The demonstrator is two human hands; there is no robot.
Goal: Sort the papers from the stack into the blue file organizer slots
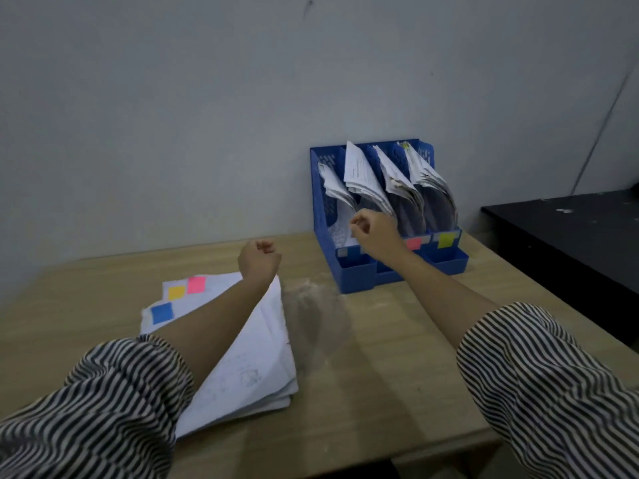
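Wooden desk (380, 357), both hands, left (259, 259) and right (371, 228), loosely fisted.

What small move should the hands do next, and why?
Probably bring the right hand back from the blue file organizer to the paper stack for the next sheet: neither it nor the left hand seems to hold paper.

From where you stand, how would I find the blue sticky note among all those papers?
Start at the wooden table and go to the loose paper stack under the left arm. At the stack's far left edge sit three sticky notes. The blue sticky note is nearest you, below the yellow note and the pink note.
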